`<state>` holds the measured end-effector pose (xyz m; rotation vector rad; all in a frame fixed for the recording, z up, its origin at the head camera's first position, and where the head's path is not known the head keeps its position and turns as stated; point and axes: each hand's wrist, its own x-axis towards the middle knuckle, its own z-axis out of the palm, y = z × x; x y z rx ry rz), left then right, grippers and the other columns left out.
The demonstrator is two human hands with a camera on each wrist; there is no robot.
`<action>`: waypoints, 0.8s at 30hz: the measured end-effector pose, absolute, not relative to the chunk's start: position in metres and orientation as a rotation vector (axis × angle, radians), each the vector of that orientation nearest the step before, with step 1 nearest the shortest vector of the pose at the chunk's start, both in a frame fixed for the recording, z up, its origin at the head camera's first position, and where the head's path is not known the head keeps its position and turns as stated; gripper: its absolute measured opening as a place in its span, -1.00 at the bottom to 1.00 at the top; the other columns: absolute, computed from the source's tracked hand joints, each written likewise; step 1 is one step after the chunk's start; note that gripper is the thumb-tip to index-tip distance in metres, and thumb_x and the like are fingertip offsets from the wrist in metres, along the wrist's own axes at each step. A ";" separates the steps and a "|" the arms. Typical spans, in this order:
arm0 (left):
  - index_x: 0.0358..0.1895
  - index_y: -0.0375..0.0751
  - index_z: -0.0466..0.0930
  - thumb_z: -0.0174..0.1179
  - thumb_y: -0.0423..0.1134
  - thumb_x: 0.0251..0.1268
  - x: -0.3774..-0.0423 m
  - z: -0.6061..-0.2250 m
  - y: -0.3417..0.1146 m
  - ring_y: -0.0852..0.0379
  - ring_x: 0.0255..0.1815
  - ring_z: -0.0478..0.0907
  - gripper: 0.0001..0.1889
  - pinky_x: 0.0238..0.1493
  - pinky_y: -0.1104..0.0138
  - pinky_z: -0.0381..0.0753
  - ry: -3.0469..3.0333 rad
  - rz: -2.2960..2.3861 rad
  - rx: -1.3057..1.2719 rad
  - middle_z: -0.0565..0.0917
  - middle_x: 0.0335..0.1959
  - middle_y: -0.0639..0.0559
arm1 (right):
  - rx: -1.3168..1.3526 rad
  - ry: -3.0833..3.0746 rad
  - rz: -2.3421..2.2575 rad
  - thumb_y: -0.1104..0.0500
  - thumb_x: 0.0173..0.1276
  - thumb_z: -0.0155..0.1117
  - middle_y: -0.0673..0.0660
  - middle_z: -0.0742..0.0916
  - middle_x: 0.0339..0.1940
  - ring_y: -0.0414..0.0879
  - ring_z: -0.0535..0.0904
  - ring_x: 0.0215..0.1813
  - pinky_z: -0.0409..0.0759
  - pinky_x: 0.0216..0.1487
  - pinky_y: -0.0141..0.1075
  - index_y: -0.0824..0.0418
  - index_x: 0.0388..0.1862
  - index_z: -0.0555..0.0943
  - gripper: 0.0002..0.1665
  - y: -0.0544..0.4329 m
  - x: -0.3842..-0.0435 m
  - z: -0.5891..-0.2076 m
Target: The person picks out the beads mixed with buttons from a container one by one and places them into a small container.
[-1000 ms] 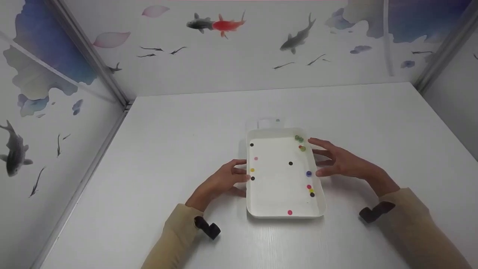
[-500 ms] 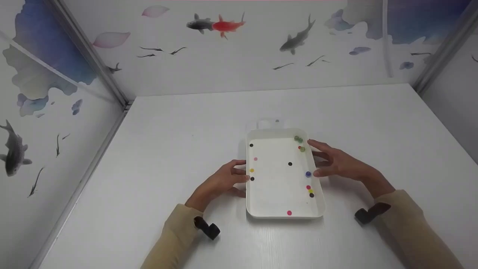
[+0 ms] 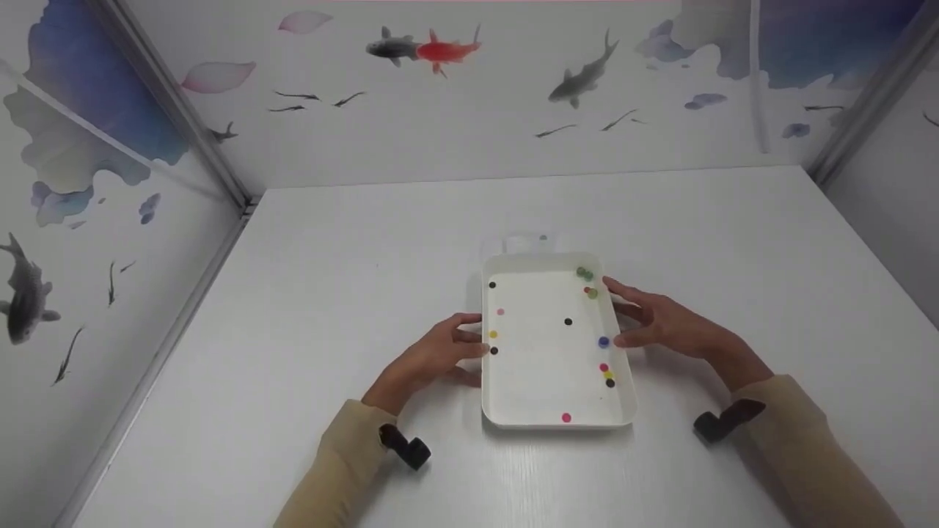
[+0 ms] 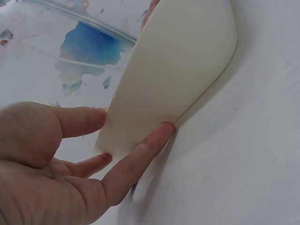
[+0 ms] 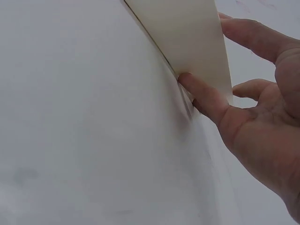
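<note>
A white tray (image 3: pixel 543 352) stands between both hands in the head view. Small round beads are scattered inside it: a green pair (image 3: pixel 585 273), a blue bead (image 3: pixel 604 342), a black bead (image 3: pixel 568 322), a pink bead (image 3: pixel 566 418) and several others, mostly along the sides. My left hand (image 3: pixel 440 350) touches the tray's left wall with extended fingers; in the left wrist view one fingertip (image 4: pixel 166 127) lies low on the wall, the thumb at the rim. My right hand (image 3: pixel 660 323) rests extended fingers against the right wall, one fingertip (image 5: pixel 186 79) near its bottom edge.
Just behind the tray is a clear container (image 3: pixel 522 242) with a small bluish dot at it. The white table (image 3: pixel 352 249) meets patterned walls at the back and sides. A black wrist camera (image 3: pixel 407 447) sits on the left sleeve, another (image 3: pixel 728 422) on the right.
My right hand and forearm have shifted slightly left, its thumb closer against the tray's right wall. The left hand stays at its side, and the beads keep their places in the tray.
</note>
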<state>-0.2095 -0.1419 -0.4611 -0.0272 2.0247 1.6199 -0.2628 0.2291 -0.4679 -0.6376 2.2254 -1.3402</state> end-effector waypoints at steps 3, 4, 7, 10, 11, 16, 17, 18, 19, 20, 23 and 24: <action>0.52 -0.08 0.20 0.25 -0.31 0.33 -0.209 -0.462 -0.142 -0.08 0.16 0.63 -0.29 -0.06 0.13 0.79 2.013 1.631 -0.023 0.48 0.35 -0.26 | -0.637 2.227 -1.339 0.11 0.25 0.48 0.09 0.03 0.71 0.27 0.04 0.65 0.07 0.54 0.33 -0.01 0.67 -0.06 0.18 0.230 -0.263 -0.470; 0.52 -0.08 0.20 0.25 -0.31 0.33 -0.209 -0.463 -0.142 -0.09 0.16 0.63 -0.29 -0.06 0.13 0.79 2.010 1.633 -0.024 0.48 0.35 -0.25 | -0.636 2.231 -1.336 0.10 0.25 0.47 0.09 0.03 0.71 0.26 0.05 0.65 0.07 0.54 0.32 -0.01 0.67 -0.06 0.18 0.230 -0.263 -0.470; 0.52 -0.09 0.19 0.24 -0.32 0.34 -0.209 -0.463 -0.142 -0.10 0.19 0.62 -0.30 -0.05 0.12 0.79 2.008 1.635 -0.024 0.47 0.36 -0.26 | -0.632 2.233 -1.334 0.10 0.25 0.47 0.10 0.03 0.71 0.25 0.03 0.65 0.06 0.54 0.31 -0.01 0.67 -0.06 0.18 0.230 -0.263 -0.470; 0.52 -0.08 0.19 0.24 -0.32 0.35 -0.209 -0.461 -0.141 -0.10 0.20 0.61 -0.30 -0.05 0.12 0.79 2.014 1.632 -0.035 0.46 0.37 -0.26 | -0.621 2.231 -1.336 0.10 0.25 0.47 0.08 0.04 0.71 0.23 0.03 0.66 0.08 0.55 0.26 -0.04 0.67 -0.07 0.18 0.230 -0.263 -0.470; 0.52 -0.08 0.19 0.24 -0.32 0.35 -0.209 -0.461 -0.141 -0.10 0.20 0.61 -0.30 -0.05 0.12 0.79 2.015 1.631 -0.039 0.46 0.37 -0.26 | -0.619 2.230 -1.333 0.09 0.25 0.47 0.08 0.05 0.71 0.22 0.03 0.66 0.10 0.56 0.23 -0.05 0.67 -0.07 0.19 0.230 -0.263 -0.470; 0.52 -0.05 0.19 0.24 -0.33 0.36 -0.208 -0.460 -0.141 -0.10 0.17 0.63 -0.30 -0.05 0.13 0.79 2.008 1.628 -0.058 0.45 0.37 -0.24 | -0.628 2.230 -1.314 0.06 0.27 0.46 0.08 0.05 0.70 0.19 0.03 0.67 0.27 0.50 -0.37 -0.03 0.67 -0.09 0.18 0.232 -0.262 -0.469; 0.53 -0.04 0.19 0.23 -0.33 0.36 -0.208 -0.460 -0.141 -0.10 0.16 0.63 -0.30 -0.05 0.13 0.78 2.003 1.631 -0.058 0.45 0.37 -0.24 | -0.638 2.230 -1.314 0.06 0.28 0.45 0.09 0.05 0.70 0.20 0.02 0.67 0.27 0.44 -0.50 -0.02 0.67 -0.09 0.18 0.232 -0.261 -0.468; 0.53 -0.04 0.19 0.23 -0.33 0.37 -0.208 -0.459 -0.141 -0.10 0.16 0.64 -0.30 -0.04 0.13 0.78 2.001 1.633 -0.052 0.45 0.37 -0.24 | -0.644 2.228 -1.320 0.07 0.29 0.45 0.10 0.05 0.70 0.20 0.02 0.67 0.25 0.37 -0.61 -0.01 0.67 -0.09 0.17 0.232 -0.261 -0.468; 0.53 -0.05 0.19 0.23 -0.32 0.37 -0.208 -0.459 -0.141 -0.10 0.15 0.64 -0.31 -0.04 0.13 0.78 2.001 1.634 -0.043 0.45 0.36 -0.25 | -0.649 2.225 -1.325 0.08 0.29 0.44 0.11 0.04 0.70 0.21 0.00 0.67 0.24 0.31 -0.68 -0.01 0.67 -0.09 0.17 0.232 -0.261 -0.468; 0.53 -0.05 0.19 0.22 -0.32 0.37 -0.208 -0.459 -0.141 -0.10 0.15 0.64 -0.31 -0.04 0.12 0.78 1.999 1.636 -0.032 0.46 0.36 -0.26 | -0.650 2.224 -1.328 0.07 0.29 0.44 0.11 0.03 0.70 0.22 -0.01 0.67 0.23 0.28 -0.72 0.00 0.67 -0.10 0.17 0.232 -0.261 -0.468; 0.52 -0.06 0.18 0.22 -0.33 0.37 -0.208 -0.459 -0.142 -0.10 0.14 0.64 -0.31 -0.04 0.12 0.78 1.989 1.643 -0.017 0.47 0.34 -0.26 | -0.655 2.234 -1.317 0.06 0.30 0.44 0.10 0.01 0.71 0.22 -0.02 0.67 0.22 0.30 -0.71 0.00 0.67 -0.11 0.18 0.231 -0.262 -0.469; 0.52 -0.07 0.18 0.22 -0.33 0.37 -0.208 -0.459 -0.142 -0.09 0.13 0.65 -0.31 -0.04 0.12 0.78 1.989 1.642 -0.014 0.47 0.34 -0.26 | -0.654 2.243 -1.306 0.04 0.30 0.44 0.09 0.01 0.71 0.21 -0.02 0.67 0.25 0.38 -0.61 0.00 0.67 -0.12 0.18 0.231 -0.262 -0.469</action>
